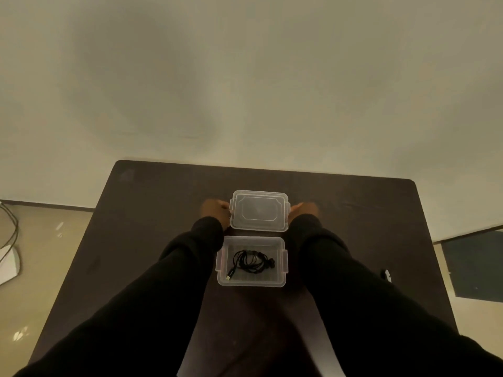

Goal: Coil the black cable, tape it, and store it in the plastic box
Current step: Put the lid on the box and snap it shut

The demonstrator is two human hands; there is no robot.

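A clear plastic box [221,261] stands open on the dark table [353,213], near its middle. Inside it lies the coiled black cable [251,261], one plug end pointing to the box's front left corner. Just behind the box rests the clear lid [259,210], flat on the table. My left hand [216,212] grips the lid's left edge and my right hand [302,210] grips its right edge. Both hands are blurred. Black sleeves cover both arms.
A small white and black object [387,275] lies near the table's right edge. On the floor to the left are a white item [9,263] and a thin dark wire [11,227]. A dark panel [476,265] sits right of the table.
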